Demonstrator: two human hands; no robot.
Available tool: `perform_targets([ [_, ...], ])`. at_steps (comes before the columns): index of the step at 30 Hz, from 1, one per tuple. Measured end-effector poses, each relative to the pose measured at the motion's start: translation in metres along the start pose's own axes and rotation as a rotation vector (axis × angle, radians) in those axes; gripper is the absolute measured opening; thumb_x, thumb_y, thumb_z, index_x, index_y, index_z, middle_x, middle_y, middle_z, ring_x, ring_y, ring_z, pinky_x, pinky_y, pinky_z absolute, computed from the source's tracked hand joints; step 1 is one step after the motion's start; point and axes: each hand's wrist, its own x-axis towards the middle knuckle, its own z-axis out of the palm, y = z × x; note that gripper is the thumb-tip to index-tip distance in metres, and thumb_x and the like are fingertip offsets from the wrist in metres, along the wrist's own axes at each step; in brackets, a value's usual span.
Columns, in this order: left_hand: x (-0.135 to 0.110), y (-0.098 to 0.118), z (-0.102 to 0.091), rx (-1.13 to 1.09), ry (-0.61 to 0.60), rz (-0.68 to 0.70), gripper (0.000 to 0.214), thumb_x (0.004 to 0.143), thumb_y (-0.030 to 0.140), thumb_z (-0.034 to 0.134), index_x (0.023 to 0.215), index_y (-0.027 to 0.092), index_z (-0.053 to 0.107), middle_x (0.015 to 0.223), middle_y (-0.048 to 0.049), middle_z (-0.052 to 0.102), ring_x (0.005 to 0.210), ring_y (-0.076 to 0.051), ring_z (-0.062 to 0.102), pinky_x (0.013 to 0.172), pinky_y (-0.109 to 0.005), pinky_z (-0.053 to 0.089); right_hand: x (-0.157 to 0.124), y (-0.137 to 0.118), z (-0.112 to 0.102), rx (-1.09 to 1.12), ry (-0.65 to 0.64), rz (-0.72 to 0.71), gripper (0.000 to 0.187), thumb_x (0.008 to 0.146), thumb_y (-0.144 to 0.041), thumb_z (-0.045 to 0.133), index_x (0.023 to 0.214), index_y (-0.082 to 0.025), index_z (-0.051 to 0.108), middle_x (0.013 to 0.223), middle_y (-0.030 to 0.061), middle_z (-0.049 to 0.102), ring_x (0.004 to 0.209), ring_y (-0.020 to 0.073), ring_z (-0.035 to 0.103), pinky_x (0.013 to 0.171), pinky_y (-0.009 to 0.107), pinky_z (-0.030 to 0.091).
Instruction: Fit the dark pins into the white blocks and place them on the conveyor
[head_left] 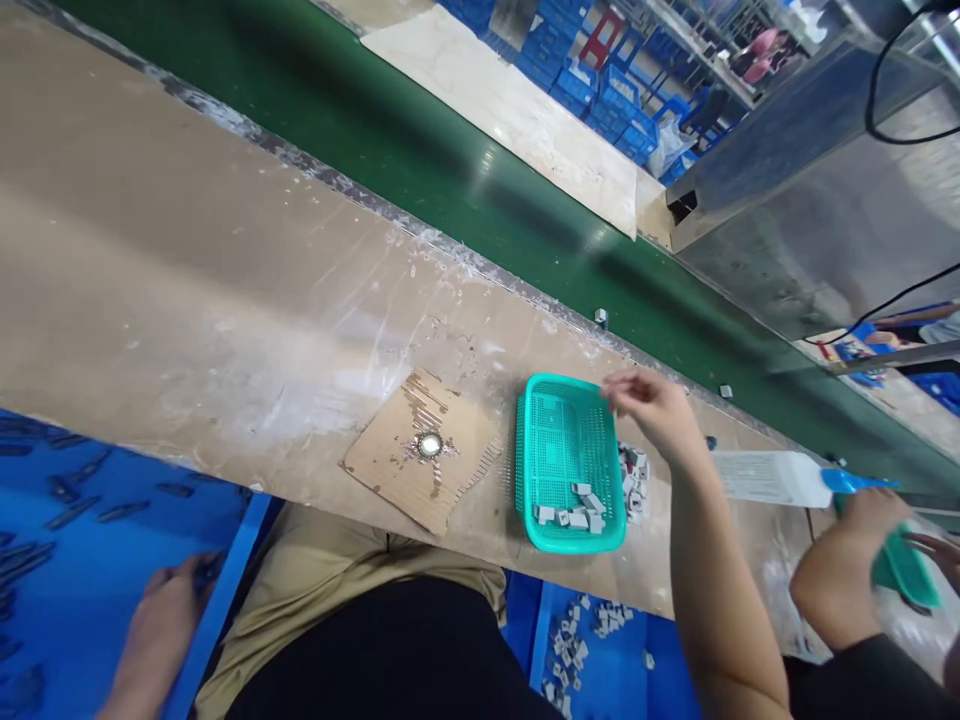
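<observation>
My right hand (651, 408) hovers over the far right corner of a teal mesh basket (559, 440). Its fingers are drawn together in a pinch and blurred, so I cannot make out what they hold. Several small grey blocks (577, 515) lie at the basket's near end, and more grey blocks (634, 480) are piled on the bench beside it. My left hand (166, 615) reaches down into a blue bin (82, 520) of dark elongated parts at the lower left. Its fingertips touch the parts, but the fingers are too blurred to read.
A cardboard scrap (420, 455) with a small round metal piece (430, 445) lies left of the basket. A green conveyor belt (420, 160) runs behind the bench. At right, another person's hands (862, 520) hold a teal item near a white bottle (772, 478). A second blue bin (600, 650) holds grey blocks.
</observation>
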Motion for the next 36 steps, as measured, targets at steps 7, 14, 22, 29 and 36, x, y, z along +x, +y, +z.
perform_targets([
  [7,0.004,0.007,-0.001,-0.073,0.052,-0.002,0.011,0.068,0.033,0.058,0.059,0.027,0.060,0.059,-0.0003,0.060,0.070,-0.031,0.061,0.058,-0.032,0.040,-0.093,-0.002,0.028,-0.407,-0.510,-0.017,0.018,0.076,-0.031,0.068,0.089,-0.019,0.063,0.083,0.0039,0.066,0.072,0.0181,0.061,0.061,0.030,0.047],
  [14,-0.002,0.023,-0.011,-0.227,0.144,-0.208,0.011,0.058,0.033,0.074,0.064,0.030,0.065,0.050,0.0058,0.057,0.069,-0.030,0.062,0.060,-0.032,0.041,-0.099,0.002,0.041,-0.447,-0.632,-0.200,0.015,0.085,-0.016,0.056,0.097,-0.020,0.064,0.095,0.0062,0.062,0.082,0.0188,0.062,0.072,0.033,0.050],
  [22,-0.011,0.051,-0.035,-1.272,0.074,-0.769,0.022,0.070,-0.007,0.058,0.076,0.014,0.056,0.065,0.0034,0.067,0.071,-0.011,0.068,0.069,-0.018,0.057,-0.109,0.019,0.046,-0.457,-0.512,-0.423,0.009,0.089,-0.016,0.049,0.092,-0.020,0.056,0.099,0.0087,0.062,0.095,0.0221,0.059,0.079,0.037,0.051],
  [29,-0.022,0.077,-0.056,-1.428,0.092,-0.618,0.010,0.079,0.002,0.054,0.076,0.010,0.060,0.080,-0.0078,0.070,0.078,-0.017,0.069,0.069,-0.022,0.059,-0.099,0.008,0.053,-0.430,-0.229,-0.502,0.012,0.086,-0.026,0.059,0.095,-0.019,0.061,0.083,0.0044,0.063,0.073,0.0167,0.062,0.065,0.029,0.051],
  [36,-0.045,0.104,-0.063,-1.490,-0.096,-0.441,0.011,0.072,0.011,0.068,0.078,0.015,0.061,0.081,-0.0061,0.072,0.067,-0.011,0.065,0.061,-0.015,0.055,-0.088,-0.052,0.087,-0.352,-0.060,-0.634,0.016,0.084,-0.025,0.064,0.099,-0.021,0.065,0.087,0.0023,0.065,0.075,0.0138,0.062,0.072,0.027,0.050],
])
